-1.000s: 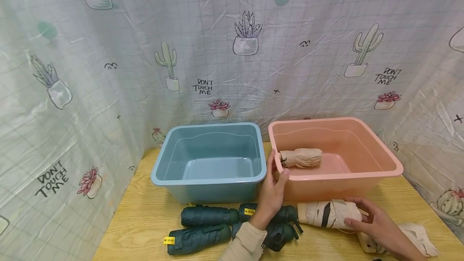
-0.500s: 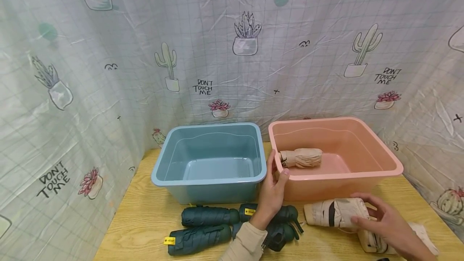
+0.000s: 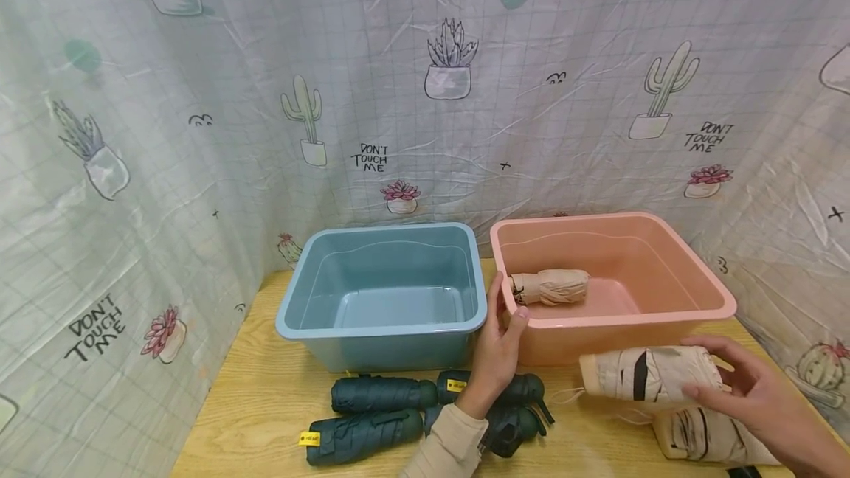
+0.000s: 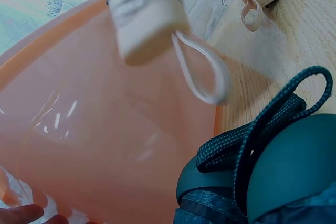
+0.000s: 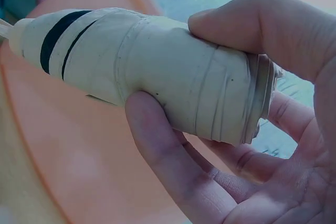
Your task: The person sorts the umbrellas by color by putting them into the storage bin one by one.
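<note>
My right hand (image 3: 744, 389) grips a folded cream umbrella (image 3: 654, 375) with black stripes by its fabric end, in front of the pink bin (image 3: 617, 323). In the right wrist view, thumb and fingers pinch that umbrella (image 5: 173, 72) from both sides. A wrist loop hangs from its handle end. My left hand (image 3: 501, 349) holds the pink bin's near left corner, thumb over the rim. Inside the bin lies another cream umbrella (image 3: 551, 288). One more cream umbrella (image 3: 710, 435) rests on the table, below my right hand.
A blue bin (image 3: 381, 333) stands left of the pink one. Several dark green folded umbrellas, among them one with a yellow tag (image 3: 365, 437), lie on the wooden table (image 3: 246, 397) under my left forearm. A cactus-print curtain (image 3: 531, 131) hangs behind.
My right hand has lifted the cream umbrella off the table and moved it to the right. The left hand has stayed on the bin's corner.
</note>
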A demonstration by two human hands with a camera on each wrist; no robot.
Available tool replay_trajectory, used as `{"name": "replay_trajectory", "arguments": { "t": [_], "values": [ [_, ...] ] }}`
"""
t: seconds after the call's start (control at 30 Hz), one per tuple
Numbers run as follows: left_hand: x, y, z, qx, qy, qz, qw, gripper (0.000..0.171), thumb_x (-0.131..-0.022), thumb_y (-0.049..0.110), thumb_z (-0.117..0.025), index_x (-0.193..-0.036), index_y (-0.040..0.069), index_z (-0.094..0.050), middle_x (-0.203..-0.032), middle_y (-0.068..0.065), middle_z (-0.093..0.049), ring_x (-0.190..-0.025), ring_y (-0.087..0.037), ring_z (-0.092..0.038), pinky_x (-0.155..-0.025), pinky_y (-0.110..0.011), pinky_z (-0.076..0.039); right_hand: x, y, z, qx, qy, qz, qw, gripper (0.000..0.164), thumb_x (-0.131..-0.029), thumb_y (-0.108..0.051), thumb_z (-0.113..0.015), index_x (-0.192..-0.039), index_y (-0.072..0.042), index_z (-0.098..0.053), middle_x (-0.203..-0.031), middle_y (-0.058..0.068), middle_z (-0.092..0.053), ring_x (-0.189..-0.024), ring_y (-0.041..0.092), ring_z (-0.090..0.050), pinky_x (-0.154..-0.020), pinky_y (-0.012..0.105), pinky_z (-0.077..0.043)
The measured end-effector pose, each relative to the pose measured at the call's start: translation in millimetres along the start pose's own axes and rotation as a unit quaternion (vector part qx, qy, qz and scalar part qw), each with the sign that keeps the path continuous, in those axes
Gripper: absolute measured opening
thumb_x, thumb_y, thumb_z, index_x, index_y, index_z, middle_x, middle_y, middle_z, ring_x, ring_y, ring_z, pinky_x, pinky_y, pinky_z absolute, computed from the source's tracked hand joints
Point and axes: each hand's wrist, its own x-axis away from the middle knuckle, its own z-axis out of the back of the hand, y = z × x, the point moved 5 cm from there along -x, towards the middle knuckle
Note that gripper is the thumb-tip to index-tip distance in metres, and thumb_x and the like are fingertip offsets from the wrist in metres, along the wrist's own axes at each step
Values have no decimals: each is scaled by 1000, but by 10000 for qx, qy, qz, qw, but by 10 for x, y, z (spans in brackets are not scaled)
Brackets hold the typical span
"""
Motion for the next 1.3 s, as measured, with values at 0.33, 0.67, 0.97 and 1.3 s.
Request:
{"name": "replay_trajectory", "arguments": {
  "t": [0.33, 0.67, 0.97, 1.3],
  "values": [
    [-10, -10, 16, 12, 6, -59, 10000, 67, -105, 40, -54, -162, 40, -20, -163, -2, -37, -145, -25, -45, -112, -44, -45, -25, -95, 256, -452, 283, 616, 9967, 64, -95, 15, -58, -152, -10, -43, -150, -21, -37, -118, -11, -50, -71, 17, -49],
    [-4, -19, 16, 18, 29, -51, 10000, 66, -105, 39, -54, -162, 41, -21, -163, -1, -37, -146, -26, -44, -113, -46, -43, -117, -311, 397, -2241, 262, 1762, 9581, 66, -82, 36, -50, -140, 4, -52, -136, -5, -60, -115, 2, -60, -73, 19, -56],
    [3, -18, 15, 0, 38, -25, 10000, 66, -105, 40, -54, -162, 41, -20, -165, 0, -35, -148, -22, -42, -116, -47, -41, -261, -473, 549, -2650, -80, 1742, 9484, 66, -87, 33, -44, -141, -2, -53, -124, -3, -67, -96, 9, -65, -68, 25, -56],
    [24, -19, 28, -31, 52, 94, 9999, 65, -105, 39, -54, -161, 45, -21, -157, 5, -43, -140, -16, -49, -108, -33, -46, -505, -684, 657, -2558, -20, 1284, 9582, 58, -96, 22, -45, -141, -13, -54, -124, -7, -61, -96, 6, -61, -72, 19, -55]
  ]
}}
